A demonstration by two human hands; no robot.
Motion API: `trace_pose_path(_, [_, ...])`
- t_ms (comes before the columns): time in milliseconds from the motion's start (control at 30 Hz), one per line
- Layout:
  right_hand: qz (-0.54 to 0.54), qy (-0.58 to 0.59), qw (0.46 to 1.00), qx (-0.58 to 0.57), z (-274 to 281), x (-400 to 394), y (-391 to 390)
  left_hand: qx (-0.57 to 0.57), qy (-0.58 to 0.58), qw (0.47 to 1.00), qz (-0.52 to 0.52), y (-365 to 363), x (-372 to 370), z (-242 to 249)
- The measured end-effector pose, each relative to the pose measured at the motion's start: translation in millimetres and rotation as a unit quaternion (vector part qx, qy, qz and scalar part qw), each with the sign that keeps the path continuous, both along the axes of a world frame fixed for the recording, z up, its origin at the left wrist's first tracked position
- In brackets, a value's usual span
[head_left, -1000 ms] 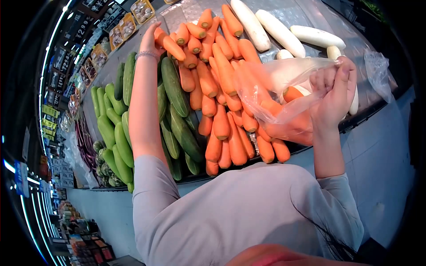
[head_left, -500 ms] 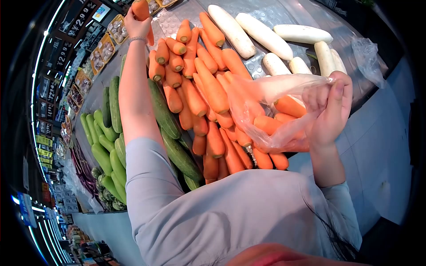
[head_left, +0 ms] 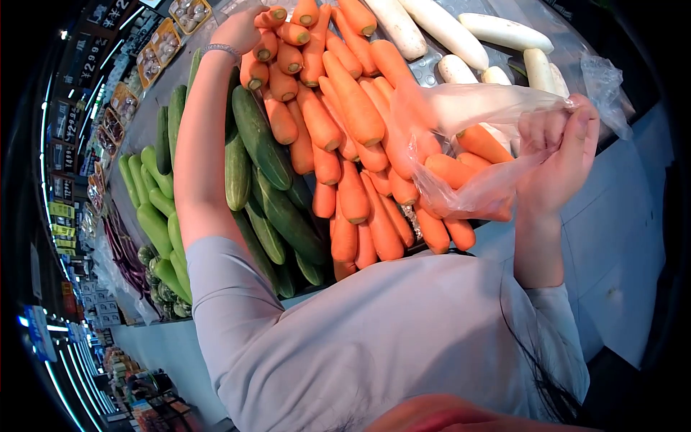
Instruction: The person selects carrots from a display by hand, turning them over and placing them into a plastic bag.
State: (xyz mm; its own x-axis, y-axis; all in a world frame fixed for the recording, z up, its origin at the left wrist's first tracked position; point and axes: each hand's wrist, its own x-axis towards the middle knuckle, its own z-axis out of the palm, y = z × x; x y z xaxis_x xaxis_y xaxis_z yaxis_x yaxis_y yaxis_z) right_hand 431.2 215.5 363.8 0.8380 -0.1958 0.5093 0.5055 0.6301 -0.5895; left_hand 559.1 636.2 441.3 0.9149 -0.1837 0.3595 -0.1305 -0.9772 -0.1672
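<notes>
At the far left end of the carrot pile, my left hand (head_left: 239, 30), with a bracelet at its wrist, has its fingers closed around a carrot (head_left: 271, 16). That carrot's stem end points toward the other carrots (head_left: 353, 108), and part of it is hidden by the hand and the frame edge. My right hand (head_left: 558, 153) grips the rim of a clear plastic bag (head_left: 479, 198), its mouth held partly spread. Several carrots show through and behind the thin film, over the right side of the pile.
White radishes (head_left: 443, 32) lie behind the carrots, near a crumpled plastic bag (head_left: 603, 85). Dark green cucumbers (head_left: 263, 144) and paler green gourds (head_left: 155, 227) fill the left. Packaged trays (head_left: 164, 45) line the far left edge.
My left hand has brought the carrot down from above the display to the pile's edge. My right hand still holds the bag. The view has shifted, so the produce appears higher.
</notes>
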Motion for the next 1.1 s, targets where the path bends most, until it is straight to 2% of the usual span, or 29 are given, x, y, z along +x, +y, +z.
trace_pose_path(67, [0.003,-0.003,1.0,-0.002,-0.7,-2.2,1.2,-0.054,0.036,0.997,-0.03,-35.1,-29.6,-5.3])
trace_pose_path(133, [0.0,-0.001,1.0,0.0,-0.5,-3.5,2.4,-0.067,0.035,0.995,-0.067,-49.1,-49.4,-30.2])
trace_pose_path(200, [0.015,-0.006,1.0,-0.001,-2.5,-2.9,-0.6,-0.06,0.124,0.972,-0.191,-71.3,-82.2,-51.2])
trace_pose_path(267, [0.018,-0.007,1.0,0.0,-3.2,-3.8,-0.8,-0.02,0.218,0.972,-0.085,-98.0,-122.0,-65.8])
trace_pose_path(333, [0.012,-0.001,1.0,-0.002,-3.0,-5.7,-0.5,0.013,0.207,0.978,-0.015,-107.3,-150.7,-90.1])
trace_pose_path(367, [0.015,-0.002,1.0,-0.003,-3.4,-6.7,-0.9,-0.021,0.168,0.985,-0.006,-103.1,-161.0,-109.6])
trace_pose_path(467, [0.024,-0.004,1.0,-0.003,-5.2,-8.9,-0.6,0.012,0.116,0.993,0.012,-107.9,-175.4,-132.3])
trace_pose_path(600, [0.024,-0.004,1.0,0.004,-6.6,-12.8,2.1,-0.068,0.071,0.99,0.101,-120.6,-169.1,-147.2])
trace_pose_path(633, [0.022,-0.004,1.0,0.004,-6.4,-12.9,2.1,-0.083,0.07,0.988,0.106,-128.9,-170.6,-150.8])
trace_pose_path(733, [0.03,-0.02,0.999,0.012,-8.3,-12.2,1.9,0.038,0.092,0.989,0.105,-163.0,-185.1,-155.9])
trace_pose_path(833, [0.032,-0.021,0.999,0.011,-9.2,-15.0,1.4,0.026,0.081,0.989,0.118,-175.2,-185.8,-163.4])
trace_pose_path(933, [0.042,-0.019,0.999,0.025,-10.3,-18.4,1.8,0.104,0.029,0.98,0.17,-182.6,-173.0,-190.0])
trace_pose_path(967, [0.038,-0.013,0.999,0.026,-10.2,-19.9,2.2,0.108,-0.003,0.977,0.183,-183.5,-169.0,-199.2])
trace_pose_path(1100, [0.03,0.003,0.999,0.03,-11.4,-23.4,4.5,0.004,-0.054,0.981,0.189,-191.9,-165.8,-202.7])
